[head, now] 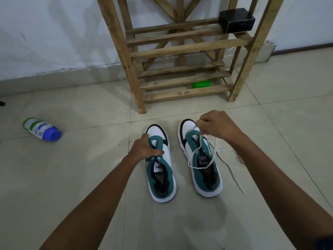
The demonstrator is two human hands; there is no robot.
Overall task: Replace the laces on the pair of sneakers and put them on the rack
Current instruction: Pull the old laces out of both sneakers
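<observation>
Two sneakers side by side on the tiled floor, toes toward the wooden rack (182,49), heels toward the person. Tongue labels read "PUMA". Left sneaker (161,166) unlaced, left hand (144,147) gripping its eyelet panel. Right sneaker (199,159): right hand (215,126) pinching a white lace (200,160) above the toe. Black box (237,20) on upper rack slats; green container (201,84) beneath. Blue-capped bottle (42,129) lying well left.
</observation>
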